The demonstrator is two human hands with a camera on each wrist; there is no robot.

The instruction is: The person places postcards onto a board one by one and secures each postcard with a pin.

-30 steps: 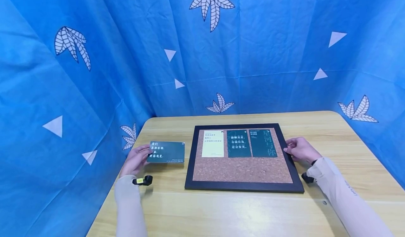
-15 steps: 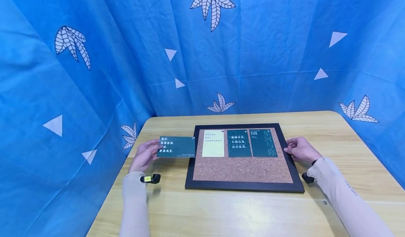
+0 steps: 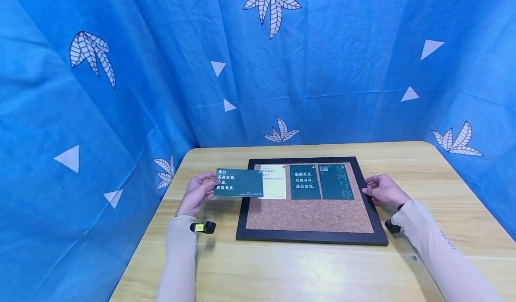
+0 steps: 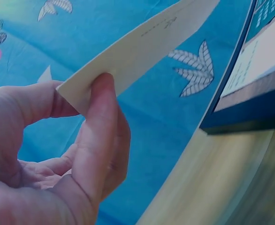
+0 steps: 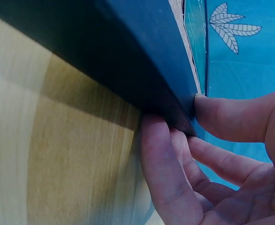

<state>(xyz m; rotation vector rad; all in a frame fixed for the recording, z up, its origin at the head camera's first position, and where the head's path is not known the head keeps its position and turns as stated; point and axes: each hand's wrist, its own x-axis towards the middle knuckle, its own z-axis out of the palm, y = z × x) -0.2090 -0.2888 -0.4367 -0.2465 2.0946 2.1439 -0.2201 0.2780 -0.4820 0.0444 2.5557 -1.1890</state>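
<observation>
My left hand pinches the left end of a dark green postcard printed with white characters. Raised above the table, this postcard overlaps the left frame bar and part of a pale yellow card. Its cream back faces the left wrist view, between thumb and fingers. A black-framed cork board lies on the table, bearing the yellow card and two green cards in a row along its upper part. At the board's right edge, my right hand grips the black frame between thumb and fingers.
The light wooden table runs to a blue patterned curtain at the back and sides. Bare cork shows below the row of cards. Each wrist carries a small black camera.
My left hand has carried the green postcard right and slightly away from me, from beside the board to over its left part. The right hand keeps its grip on the frame.
</observation>
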